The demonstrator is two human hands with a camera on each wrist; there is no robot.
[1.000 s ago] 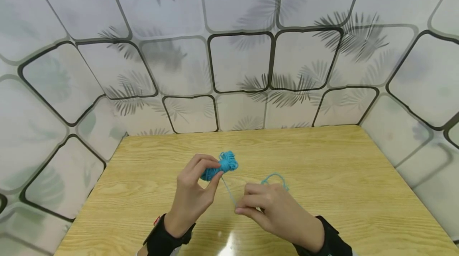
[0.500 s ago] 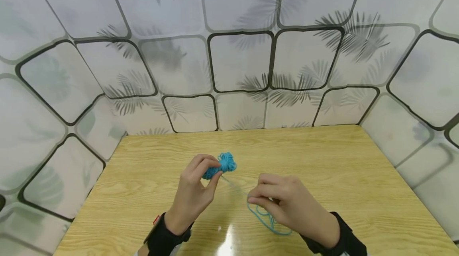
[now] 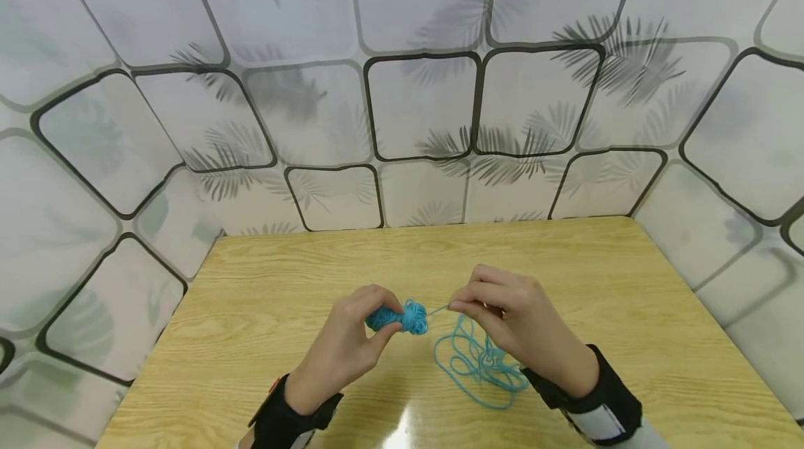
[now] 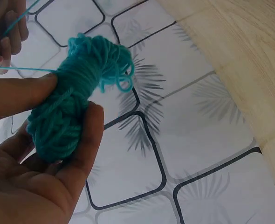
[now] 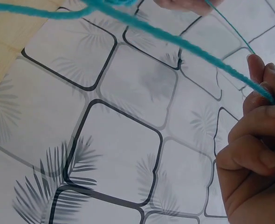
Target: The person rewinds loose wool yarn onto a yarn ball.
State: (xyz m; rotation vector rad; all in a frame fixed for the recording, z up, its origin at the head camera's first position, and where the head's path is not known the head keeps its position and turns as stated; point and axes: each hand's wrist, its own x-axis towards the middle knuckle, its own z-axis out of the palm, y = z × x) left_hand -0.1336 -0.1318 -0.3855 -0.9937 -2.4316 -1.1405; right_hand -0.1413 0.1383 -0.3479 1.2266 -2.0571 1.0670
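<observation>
My left hand [image 3: 347,334] holds a small skein of blue yarn [image 3: 413,318] between thumb and fingers, over the table. In the left wrist view the skein [image 4: 74,88] is wrapped round its middle, with loose loops at its far end. A taut strand [image 3: 437,309] runs from the skein to my right hand [image 3: 511,309], which pinches it between thumb and fingertips. From the right hand a slack length of yarn [image 3: 484,365] lies in tangled loops below it. In the right wrist view a thick strand [image 5: 189,45] passes into the curled fingers [image 5: 254,158].
The wood-grain table [image 3: 264,281] stretches out under both hands. Behind it and along both sides stands a pale covering [image 3: 421,110] with dark rounded outlines and leaf prints. Black bands [image 3: 295,410] circle both wrists.
My right hand has moved right and upward, drawing the strand out from the skein. More loose loops lie below it. The left hand has turned and lowered the skein slightly.
</observation>
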